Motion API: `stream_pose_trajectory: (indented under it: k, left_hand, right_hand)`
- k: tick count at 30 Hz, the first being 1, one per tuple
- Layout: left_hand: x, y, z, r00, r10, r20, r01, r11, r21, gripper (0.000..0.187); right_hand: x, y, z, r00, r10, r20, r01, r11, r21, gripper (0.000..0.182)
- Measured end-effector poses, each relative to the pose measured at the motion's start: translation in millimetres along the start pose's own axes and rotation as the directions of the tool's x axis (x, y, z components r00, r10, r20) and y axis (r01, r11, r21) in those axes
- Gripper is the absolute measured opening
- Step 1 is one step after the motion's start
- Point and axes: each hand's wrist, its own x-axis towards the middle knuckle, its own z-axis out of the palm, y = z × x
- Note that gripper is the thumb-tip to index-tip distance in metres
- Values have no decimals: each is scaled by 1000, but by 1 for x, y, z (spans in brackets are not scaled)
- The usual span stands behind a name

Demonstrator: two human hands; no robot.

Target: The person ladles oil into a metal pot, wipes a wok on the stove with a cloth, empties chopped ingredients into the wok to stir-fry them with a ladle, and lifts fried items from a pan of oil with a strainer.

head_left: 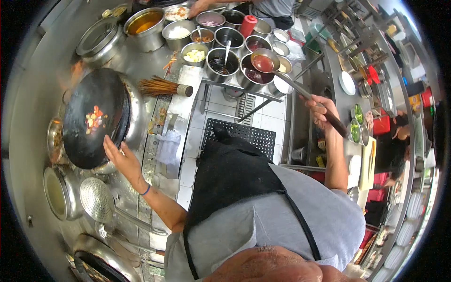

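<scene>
My left hand [123, 160] is at the near rim of a dark wok [82, 145], fingers stretched out and thumb apart; contact with the rim cannot be made out. Small red and pale chopped pieces [95, 120] lie in the wok's middle. Flame [77, 73] shows beyond its far edge. Out to the right, my right hand [321, 112] is closed around the dark handle of a long ladle [300, 89]. Reddish liquid fills the ladle's bowl, which hangs over a pot of dark red sauce [255, 75].
Several pots crowd the far table [277, 99], with a red squeeze bottle [248, 26]. A bamboo brush [162, 87] and folded cloth [168, 146] lie beside the stove. A perforated skimmer [97, 199] sits lower left. Another person's hand [199, 7] touches a bowl at the top.
</scene>
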Motion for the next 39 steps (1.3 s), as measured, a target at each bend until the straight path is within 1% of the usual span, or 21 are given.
stream_pose_trajectory:
  k: [1, 2, 3, 6, 7, 8, 10, 13, 16, 18, 20, 22, 24, 26, 28, 30, 31, 34, 35, 38, 39]
  left_hand:
    - [-3, -1, -1, 1000, -15, -4, 15, 999, -32, 51]
    - [-6, 0, -3, 999, -34, -10, 34, 998, -62, 51]
    - [-6, 14, -10, 975, -219, 30, 220, 947, -232, 47]
    - [-7, -4, -4, 981, -122, -148, 96, 981, -169, 35]
    - [-3, 6, -10, 976, -165, -140, 149, 982, -119, 33]
    - [-4, 1, -7, 977, -137, -163, 118, 985, -122, 31]
    - [-4, 11, -7, 968, -193, -163, 169, 975, -146, 29]
    - [-9, 21, -3, 970, -127, -209, 116, 991, -64, 30]
    - [-15, 30, -2, 972, -123, -198, 107, 990, -94, 28]
    - [-17, 38, -5, 968, -132, -212, 112, 988, -104, 27]
    - [-16, 41, -7, 966, -124, -227, 112, 992, -65, 27]
    - [-13, 41, -8, 962, -127, -243, 129, 992, -10, 31]
    - [-7, 39, -7, 959, -122, -254, 146, 987, 74, 34]
    - [0, 31, -3, 963, -141, -230, 167, 981, 96, 38]
    - [9, 21, -1, 972, -165, -168, 178, 982, 65, 40]
    - [15, 15, -4, 977, -152, -152, 167, 982, 92, 36]
    - [19, 14, -6, 978, -167, -127, 178, 981, 80, 33]
    - [28, 4, 5, 975, -182, -129, 193, 979, 72, 28]
    - [29, 1, 12, 973, -180, -143, 193, 978, 77, 28]
    - [35, -2, 24, 961, -260, -93, 269, 957, 112, 28]
    - [35, 5, 25, 951, -238, -198, 251, 967, 46, 29]
  right_hand:
    - [-5, 2, 7, 999, 0, -44, -1, 1000, -23, 33]
    - [-6, 1, 1, 997, -12, 81, 27, 983, -183, 31]
    - [-10, 2, 8, 999, -28, 45, 36, 982, -183, 33]
    - [-21, 1, 42, 993, -94, -73, 68, 952, -298, 35]
    - [-27, 0, 55, 994, -101, -42, 82, 941, -327, 36]
    - [-30, -1, 67, 994, -105, -7, 96, 931, -353, 38]
    - [-24, -7, 88, 992, -110, 67, 128, 902, -411, 44]
    - [-12, -1, 135, 949, 28, 315, 113, 901, -419, 47]
    - [24, 16, 180, 920, 143, 364, 22, 910, -414, 48]
    - [53, 41, 217, 868, 308, 389, -124, 894, -430, 48]
    - [94, 73, 248, 788, 460, 409, -208, 824, -526, 46]
    - [145, 113, 276, 661, 591, 462, -219, 741, -634, 43]
    - [172, 167, 319, 697, 638, 328, -336, 695, -636, 34]
    - [217, 218, 339, 566, 706, 425, -101, 571, -815, 18]
    - [221, 255, 363, 633, 661, 402, 251, 316, -915, 13]
    - [245, 286, 374, 711, 493, 501, 512, 125, -850, 14]
    - [256, 297, 371, 623, 416, 662, 719, 29, -694, 33]
    - [266, 291, 350, 426, 207, 881, 905, -112, -411, 50]
    - [224, 277, 353, 602, 298, 741, 795, -142, -589, 55]
    - [258, 288, 311, 664, 241, 708, 738, -65, -671, 57]
    - [304, 300, 283, 452, 184, 873, 892, -89, -443, 57]
